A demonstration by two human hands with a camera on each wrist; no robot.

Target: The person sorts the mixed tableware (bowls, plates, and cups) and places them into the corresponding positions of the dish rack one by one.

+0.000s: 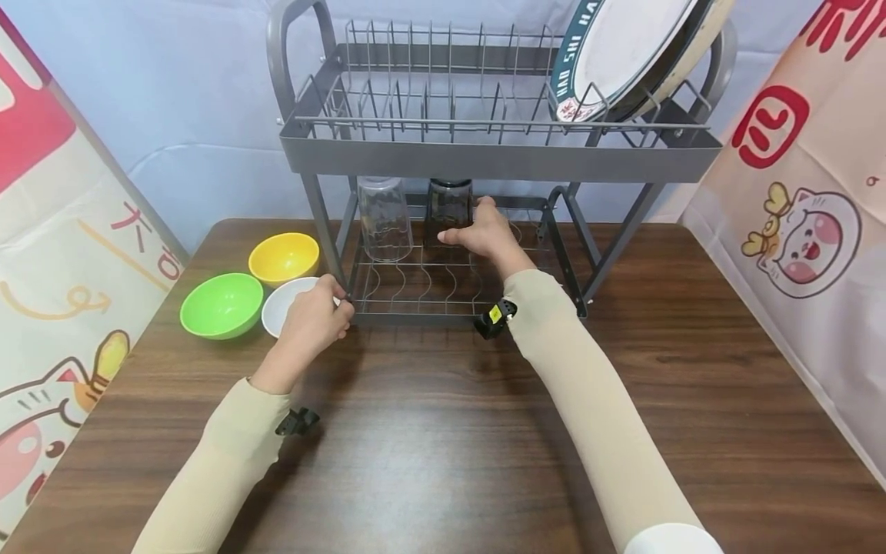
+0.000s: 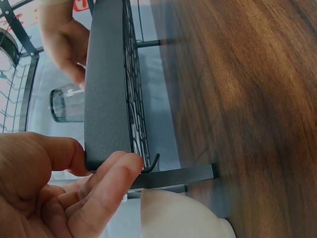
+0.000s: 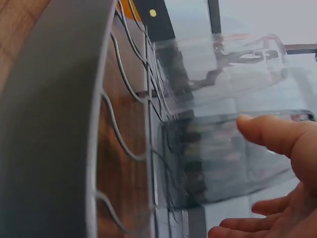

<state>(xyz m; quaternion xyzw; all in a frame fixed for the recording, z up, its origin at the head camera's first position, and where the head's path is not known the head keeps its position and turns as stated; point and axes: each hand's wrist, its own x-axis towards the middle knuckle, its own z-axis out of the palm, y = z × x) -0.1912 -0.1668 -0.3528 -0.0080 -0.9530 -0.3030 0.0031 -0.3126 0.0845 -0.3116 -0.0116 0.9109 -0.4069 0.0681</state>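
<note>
My left hand (image 1: 311, 319) pinches the lower front left corner of the grey dish rack (image 1: 498, 163); thumb and fingers lie on either side of the rail in the left wrist view. Inside the lower tier, a dark tinted glass (image 1: 448, 211) stands upside down beside a clear glass (image 1: 384, 223). Next to the dark glass is my right hand (image 1: 487, 231), its thumb and fingers spread. Seen from the right wrist, the thumb (image 3: 272, 133) extends in front of the dark glass (image 3: 223, 158) and the fingers stand apart from it.
Left of the rack sit a yellow bowl (image 1: 284, 258), a green bowl (image 1: 221, 305) and a white bowl (image 1: 277, 306), partly behind my left hand. Plates (image 1: 623, 54) lean at the right of the upper tier. Brown wooden tabletop (image 1: 443, 462) stretches in front.
</note>
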